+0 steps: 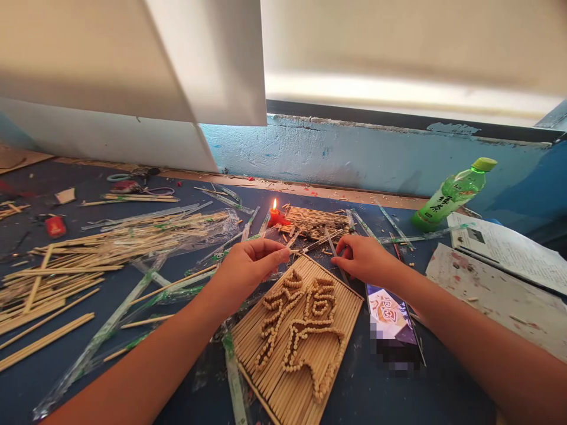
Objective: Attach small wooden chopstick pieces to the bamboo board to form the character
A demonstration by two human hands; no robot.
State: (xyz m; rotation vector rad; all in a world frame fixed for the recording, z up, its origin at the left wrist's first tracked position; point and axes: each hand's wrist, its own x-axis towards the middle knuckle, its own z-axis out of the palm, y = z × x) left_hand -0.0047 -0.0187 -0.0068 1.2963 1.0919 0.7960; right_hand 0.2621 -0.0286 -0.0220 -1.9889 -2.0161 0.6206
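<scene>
My left hand point(259, 262) is closed in a pinch just above the far corner of a stick panel, with a small pale piece of stick point(293, 251) at its fingertips. The panel point(266, 307) is made of sticks laid side by side and lies tilted like a diamond. Raised outlines of small round stick pieces point(321, 336) form a character on it. To the right of that corner, my right hand point(361, 258) has its fingers curled beside a thin greyish strip point(333, 245); what they hold, if anything, I cannot make out.
A lit red candle point(277, 217) burns beyond my hands, beside a scorched stick mat point(314, 219). Loose sticks and clear wrappers point(133, 236) cover the left. A phone point(390, 313), a green tea bottle point(456, 195) and papers point(491, 289) lie or stand right. A red lighter point(55, 226) sits far left.
</scene>
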